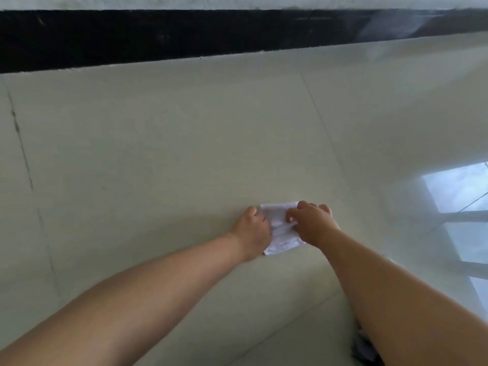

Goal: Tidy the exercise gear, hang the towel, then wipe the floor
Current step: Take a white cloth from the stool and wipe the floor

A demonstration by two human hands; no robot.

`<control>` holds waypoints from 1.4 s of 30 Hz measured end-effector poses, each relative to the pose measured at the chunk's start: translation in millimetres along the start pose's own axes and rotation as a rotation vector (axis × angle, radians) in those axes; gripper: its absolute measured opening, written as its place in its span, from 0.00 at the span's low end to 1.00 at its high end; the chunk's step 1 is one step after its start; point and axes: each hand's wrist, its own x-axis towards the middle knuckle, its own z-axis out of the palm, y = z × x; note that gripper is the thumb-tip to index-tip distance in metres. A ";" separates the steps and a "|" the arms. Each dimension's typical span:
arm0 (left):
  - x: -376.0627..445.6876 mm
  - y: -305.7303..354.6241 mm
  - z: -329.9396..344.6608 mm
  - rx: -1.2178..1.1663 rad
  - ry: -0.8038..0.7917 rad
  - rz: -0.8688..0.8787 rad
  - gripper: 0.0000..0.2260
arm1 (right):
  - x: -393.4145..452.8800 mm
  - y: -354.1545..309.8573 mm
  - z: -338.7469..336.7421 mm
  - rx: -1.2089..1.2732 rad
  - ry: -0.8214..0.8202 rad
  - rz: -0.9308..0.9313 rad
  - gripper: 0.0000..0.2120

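A small white folded cloth (pixel 281 235) lies flat on the pale tiled floor (pixel 171 143), a little right of centre. My left hand (pixel 253 229) rests on the cloth's left edge, fingers curled over it. My right hand (pixel 311 224) sits on the cloth's right side, thumb and fingers pinching a fold of the fabric. Both arms reach forward from the bottom of the view. Part of the cloth is hidden under the two hands.
A black skirting band (pixel 158 35) runs along the base of the white wall at the top. A window's bright reflection (pixel 459 207) shines on the floor at the right. Something dark (pixel 365 350) shows beside my right forearm at the bottom.
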 end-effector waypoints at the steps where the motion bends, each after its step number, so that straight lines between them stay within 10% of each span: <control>1: 8.4 -3.0 -8.9 -0.007 -0.015 -0.030 0.10 | 13.3 2.8 -9.7 -0.029 0.015 -0.037 0.17; 10: 12.6 -100.4 -40.8 0.029 -0.240 -0.680 0.16 | 113.0 -53.4 -71.4 0.088 0.320 -0.478 0.17; 21: 117.5 -41.0 -21.9 0.016 0.153 -0.444 0.12 | 128.0 110.2 -10.3 -0.008 0.753 -0.581 0.16; 30: 204.1 -128.6 -48.2 -0.029 0.058 -0.646 0.14 | 224.8 100.1 -111.8 0.175 0.595 -0.395 0.15; 42: -19.1 -153.3 -20.4 0.099 -0.102 -1.140 0.06 | 149.4 -110.4 -111.4 0.128 0.304 -0.742 0.18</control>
